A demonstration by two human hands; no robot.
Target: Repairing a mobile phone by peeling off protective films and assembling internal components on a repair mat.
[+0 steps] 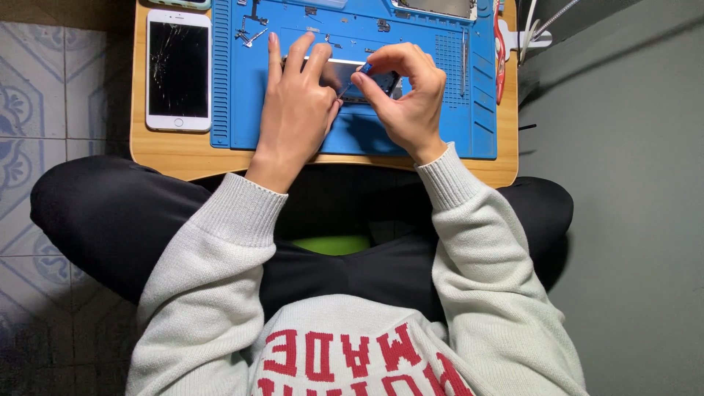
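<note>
Head view: an opened phone (345,77) is laid near the middle of the blue repair mat (447,128), its long axis running left to right across the mat. It is pressed down by the left hand (297,103), fingers spread flat over its left part. A thin blue-tipped tool (356,77) is pinched by the right hand (407,92), its tip angled down-left onto the phone. A cracked white phone (178,70) is set upright on the wooden table (169,150), left of the mat.

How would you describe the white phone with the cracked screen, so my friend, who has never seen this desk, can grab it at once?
Start at the small wooden table and find the blue mat covering most of it. On the bare wood left of the mat lies the white phone, face up and apart from both hands. Its dark screen is webbed with cracks, unlike the opened phone under the hands.
</note>
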